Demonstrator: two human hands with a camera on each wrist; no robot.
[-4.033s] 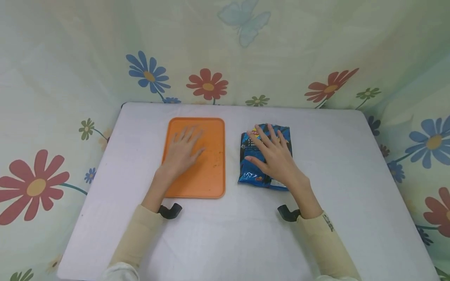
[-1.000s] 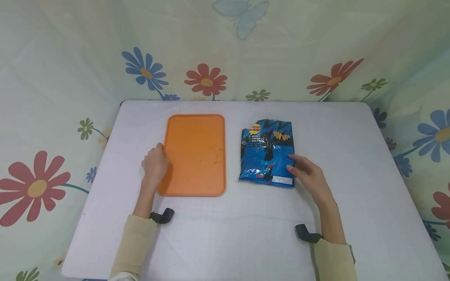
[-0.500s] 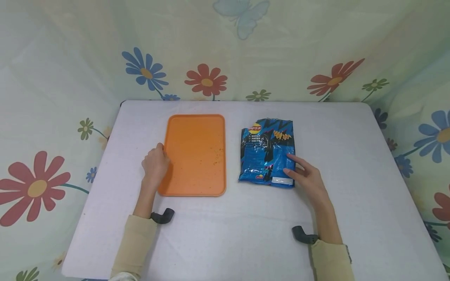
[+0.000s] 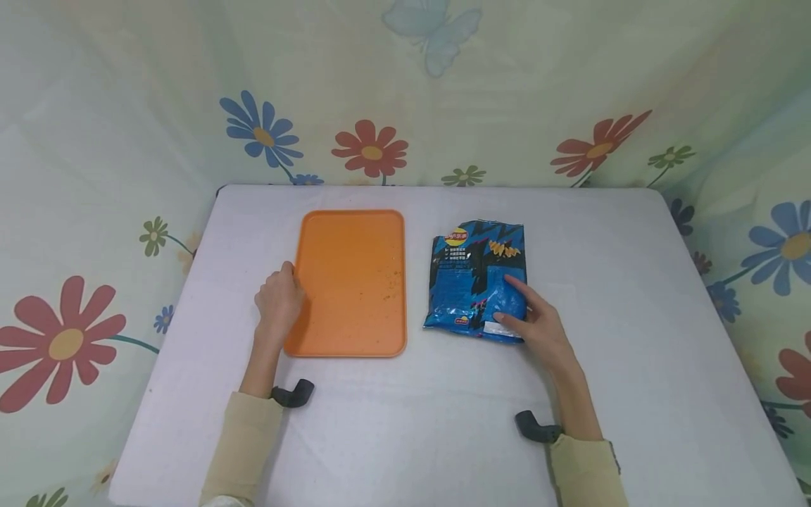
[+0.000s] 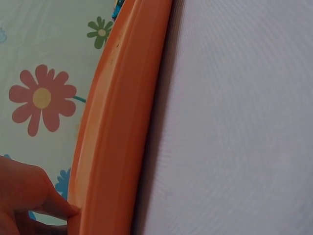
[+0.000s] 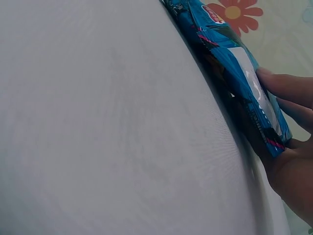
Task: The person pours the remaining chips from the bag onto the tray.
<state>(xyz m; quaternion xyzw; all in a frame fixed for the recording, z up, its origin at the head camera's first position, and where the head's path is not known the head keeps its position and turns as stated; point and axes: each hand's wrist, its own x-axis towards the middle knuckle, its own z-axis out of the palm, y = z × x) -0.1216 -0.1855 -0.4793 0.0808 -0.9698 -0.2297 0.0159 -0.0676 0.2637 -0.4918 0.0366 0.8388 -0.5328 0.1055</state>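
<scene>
My right hand pinches the near right corner of the blue chip bag, thumb along the near edge and fingers on top. My left hand is curled on the left rim of the orange tray. The two hands are well apart, with the tray and the bag lying flat on the white counter between them. The bag looks slippery and puffy, so I think it could slide out of my fingers if I lift it by just this corner. It might also swing and bump the tray. If I squeeze too hard, the chips inside could break. I cannot tell if the bag is sealed or how full it is. The tray holds only some little crumbs near its right side.
</scene>
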